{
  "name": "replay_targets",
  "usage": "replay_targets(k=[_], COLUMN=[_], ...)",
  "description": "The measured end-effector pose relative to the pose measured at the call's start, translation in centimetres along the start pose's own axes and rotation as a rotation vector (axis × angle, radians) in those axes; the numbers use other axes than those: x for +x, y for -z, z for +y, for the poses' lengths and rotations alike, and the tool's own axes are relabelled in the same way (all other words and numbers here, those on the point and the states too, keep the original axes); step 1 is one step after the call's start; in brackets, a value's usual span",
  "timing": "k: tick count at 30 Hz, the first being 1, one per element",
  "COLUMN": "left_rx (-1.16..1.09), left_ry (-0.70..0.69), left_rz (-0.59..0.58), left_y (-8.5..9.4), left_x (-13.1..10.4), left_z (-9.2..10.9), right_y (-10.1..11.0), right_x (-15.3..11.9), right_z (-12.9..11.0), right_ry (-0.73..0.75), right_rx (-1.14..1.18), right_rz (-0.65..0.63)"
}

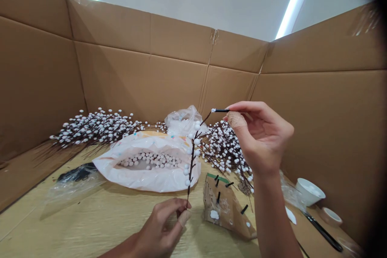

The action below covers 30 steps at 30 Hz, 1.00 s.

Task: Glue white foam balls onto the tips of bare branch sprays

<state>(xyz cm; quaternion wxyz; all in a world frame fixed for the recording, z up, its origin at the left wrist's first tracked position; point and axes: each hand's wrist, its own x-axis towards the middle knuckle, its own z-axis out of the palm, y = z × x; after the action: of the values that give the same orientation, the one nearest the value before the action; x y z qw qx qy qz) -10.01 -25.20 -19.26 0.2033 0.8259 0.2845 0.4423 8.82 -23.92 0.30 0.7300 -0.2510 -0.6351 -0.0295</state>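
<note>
My left hand [161,225] pinches the bottom of a thin brown artificial berry branch [191,166], which stands nearly upright with several white balls along it. Raised at the right, my right hand [263,141] pinches a short black stick [222,110] between thumb and fingertips; a tan wrap covers part of the thumb. A white blob sits on the stick's tip, at the upper end of the branch; whether they touch, I cannot tell. Behind the branch lies an open white plastic bag [145,181] of loose white balls. Beneath my right hand is a cardboard block [226,209] with several black sticks in it.
Bundles of white-berry branches lie at back left [90,129] and back right [223,145]. A clear plastic bag [183,121] sits between them. At right are a white cup [310,191], a tape roll [331,216] and a black-handled tool [323,231]. Cardboard walls [136,76] surround the table.
</note>
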Motion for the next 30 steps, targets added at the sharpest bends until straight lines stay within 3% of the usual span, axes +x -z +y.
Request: replay_targets(k=[12,30], left_rx=[-0.003,0.008], left_ry=[-0.024,-0.014], left_rz=[-0.009,-0.037], left_y=[-0.03,0.09], left_x=[0.06,0.22], left_z=[0.0,0.22], right_y=[0.12,-0.01], right_x=[-0.02,0.12], right_z=[0.22,0.41], right_ry=[0.006,-0.041], right_rx=[-0.069,0.016], right_rz=[-0.01,0.03])
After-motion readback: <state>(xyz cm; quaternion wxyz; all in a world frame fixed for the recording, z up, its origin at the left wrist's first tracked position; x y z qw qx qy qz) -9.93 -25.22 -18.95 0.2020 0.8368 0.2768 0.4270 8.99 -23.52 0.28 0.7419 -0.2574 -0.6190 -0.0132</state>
